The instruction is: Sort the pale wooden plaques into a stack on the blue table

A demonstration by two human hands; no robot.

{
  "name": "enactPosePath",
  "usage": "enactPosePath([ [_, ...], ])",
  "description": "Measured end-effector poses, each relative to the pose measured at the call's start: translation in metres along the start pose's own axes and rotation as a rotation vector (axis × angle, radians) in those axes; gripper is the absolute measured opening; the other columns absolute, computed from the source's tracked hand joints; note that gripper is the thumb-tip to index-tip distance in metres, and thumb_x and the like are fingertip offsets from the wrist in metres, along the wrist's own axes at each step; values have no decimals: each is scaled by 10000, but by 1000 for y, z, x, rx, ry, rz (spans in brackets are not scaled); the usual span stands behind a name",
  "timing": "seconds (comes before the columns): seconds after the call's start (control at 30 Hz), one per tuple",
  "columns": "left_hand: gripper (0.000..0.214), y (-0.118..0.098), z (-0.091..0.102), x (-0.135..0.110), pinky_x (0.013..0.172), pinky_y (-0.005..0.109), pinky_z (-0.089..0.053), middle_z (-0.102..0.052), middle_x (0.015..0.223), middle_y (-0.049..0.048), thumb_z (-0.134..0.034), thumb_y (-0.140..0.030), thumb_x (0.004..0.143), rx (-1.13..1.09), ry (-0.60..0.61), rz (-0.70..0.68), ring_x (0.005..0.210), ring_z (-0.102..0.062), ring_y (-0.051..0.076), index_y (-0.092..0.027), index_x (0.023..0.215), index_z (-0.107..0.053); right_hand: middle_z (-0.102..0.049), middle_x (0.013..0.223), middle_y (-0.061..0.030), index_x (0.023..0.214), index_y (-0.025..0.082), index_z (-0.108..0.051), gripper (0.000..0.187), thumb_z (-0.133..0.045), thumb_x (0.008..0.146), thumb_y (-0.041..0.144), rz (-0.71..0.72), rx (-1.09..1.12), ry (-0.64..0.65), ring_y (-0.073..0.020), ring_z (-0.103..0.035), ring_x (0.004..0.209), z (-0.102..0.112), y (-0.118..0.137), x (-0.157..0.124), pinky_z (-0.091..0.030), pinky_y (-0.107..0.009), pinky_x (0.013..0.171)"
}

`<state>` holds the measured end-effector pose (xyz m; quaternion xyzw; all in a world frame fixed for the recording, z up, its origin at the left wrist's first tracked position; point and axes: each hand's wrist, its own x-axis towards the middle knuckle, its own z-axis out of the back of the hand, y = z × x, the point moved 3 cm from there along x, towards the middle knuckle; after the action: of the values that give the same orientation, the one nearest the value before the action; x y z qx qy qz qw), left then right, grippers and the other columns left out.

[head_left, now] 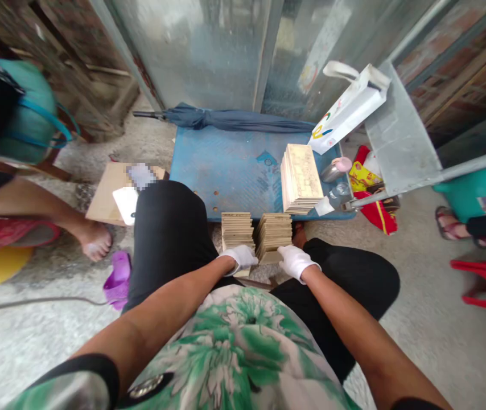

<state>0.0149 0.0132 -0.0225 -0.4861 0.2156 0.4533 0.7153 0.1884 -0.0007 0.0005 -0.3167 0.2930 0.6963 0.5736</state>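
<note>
Between my knees lie two rows of thin wooden boards: a left stack (237,229) and a right stack (274,233), both with their edges showing. At the near end of the right stack is a slightly tilted wooden board (270,257). My right hand (296,262), in a white glove, is closed on this board's right edge. On the other side my left hand (242,258), also gloved, is curled with its fingertips at the board's left edge, in front of the left stack. Its finger contact is partly hidden.
Ahead stands a low blue table (230,165) bearing another stack of boards (303,176), a folded umbrella (243,121), a white paper bag (345,117) and a metal flask (332,169). A cardboard box (106,191) with a white phone (126,205) is left. Other people sit on both sides.
</note>
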Motion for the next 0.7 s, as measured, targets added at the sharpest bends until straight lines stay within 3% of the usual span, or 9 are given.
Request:
enactPosePath([
  [0.17, 313, -1, -2, 1, 731, 215, -433, -719, 1004, 85, -478, -304, 862, -4, 14, -6, 874, -633, 182, -148, 976, -724, -624, 1135, -239, 1087, 103, -673, 285, -573, 846, 217, 11, -65, -32, -332, -612, 1072, -1, 5, 3, -472, -406, 867],
  [0.33, 304, -1, 0, 0, 687, 230, -434, -722, 924, 93, -479, -308, 838, -5, 2, 9, 831, -642, 198, -145, 903, -728, -662, 1101, -211, 1147, 107, -650, 306, -529, 872, 168, 50, -103, -27, -289, -652, 1020, -10, 11, 12, -494, -389, 865],
  [0.5, 276, 1, 2, -3, 679, 232, -435, -720, 855, 78, -486, -298, 818, -47, -42, 6, 801, -634, 193, -155, 837, -721, -697, 979, -227, 963, 62, -730, 226, -568, 805, 62, 88, -166, 72, -315, -662, 1000, -17, 16, 25, -493, -383, 871],
  [0.7, 208, 6, -4, 0, 709, 238, -455, -717, 822, 56, -529, -263, 770, -134, -81, -5, 816, -640, 198, -176, 823, -711, -699, 983, -224, 1000, 77, -737, 244, -602, 808, 149, 77, -167, 72, -318, -674, 961, 10, 14, 16, -506, -363, 823],
])
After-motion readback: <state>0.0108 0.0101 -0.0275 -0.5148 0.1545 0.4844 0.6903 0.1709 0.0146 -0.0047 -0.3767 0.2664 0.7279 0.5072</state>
